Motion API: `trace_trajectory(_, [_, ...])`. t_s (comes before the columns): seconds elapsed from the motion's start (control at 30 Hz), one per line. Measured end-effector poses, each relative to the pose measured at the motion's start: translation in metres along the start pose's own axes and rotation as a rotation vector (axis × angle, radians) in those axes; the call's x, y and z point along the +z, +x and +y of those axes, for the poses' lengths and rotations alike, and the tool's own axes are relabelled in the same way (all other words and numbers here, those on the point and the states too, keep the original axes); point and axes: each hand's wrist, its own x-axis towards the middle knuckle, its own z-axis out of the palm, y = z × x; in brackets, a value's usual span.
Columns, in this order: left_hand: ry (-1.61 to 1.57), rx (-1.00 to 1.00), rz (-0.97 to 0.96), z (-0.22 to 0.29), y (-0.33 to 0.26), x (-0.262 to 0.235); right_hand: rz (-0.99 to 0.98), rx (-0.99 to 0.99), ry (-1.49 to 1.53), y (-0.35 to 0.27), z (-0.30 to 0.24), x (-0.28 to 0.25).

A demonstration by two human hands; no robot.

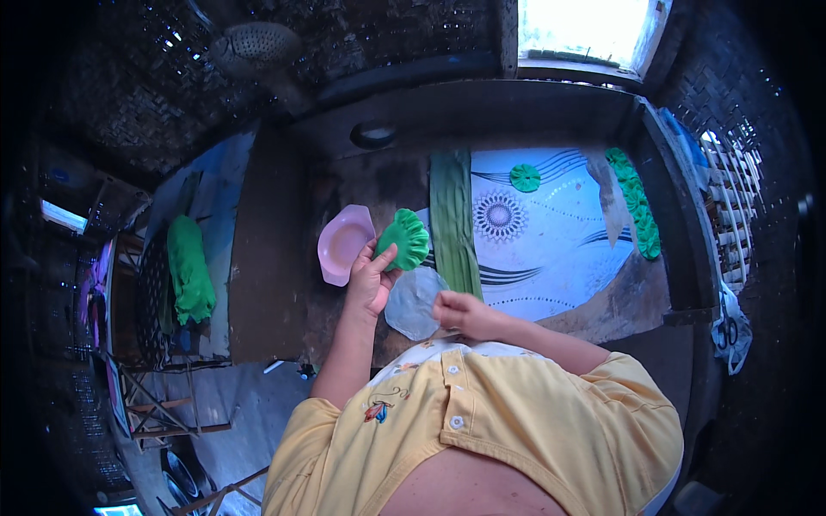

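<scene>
Head view: the person stands at a dark wooden bench [267, 284] and works near its near edge. The left hand [372, 277] is raised, its grip closed on the near edge of a green ruffled cake [404, 238], thumb on top and fingers under it; the cake is held just above the bench, right of a pink bowl [342, 244] that lies tilted on the bench and touches or nearly touches the hand. The right hand [462, 311] lies lower and nearer the body, its grip pinched on the right edge of a pale round sheet [415, 301], which rests flat on the bench between the two hands, just below the green cake. Right of the hands a long strip of green leaf [453, 219] runs from far to near, lying along the left edge of a patterned white-and-blue mat [551, 241]. On the far part of the mat sits a second, smaller green cake [525, 178], well apart from the hands. Along the mat's right side lies a row of further green cakes [638, 211], touching one another. At the far left, off the bench, a heap of green cloth or plastic [189, 268] lies on a lower surface; which it is cannot be told. A dark round object [373, 134] sits at the far edge of the bench.
</scene>
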Motion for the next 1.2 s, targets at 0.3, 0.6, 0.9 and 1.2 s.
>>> trace_trajectory(0.3, [-0.09, -0.027, -0.069, -0.022, -0.004, 0.027, 0.064, -0.517, -0.121, 0.026, -0.017, -0.005])
trace_trajectory(0.6, [-0.096, 0.01, -0.089, -0.026, -0.008, 0.043, 0.393, -0.662, -0.277, 0.038, -0.018, -0.008])
trace_trajectory(0.9, [0.017, 0.048, -0.048, -0.031, -0.007, 0.037, 0.542, -0.608, -0.282, 0.037, -0.006, -0.014])
trace_trajectory(1.2, [0.911, 0.315, 0.069, -0.052, 0.012, -0.021, 0.48, -0.399, 0.269, 0.045, 0.007, -0.035])
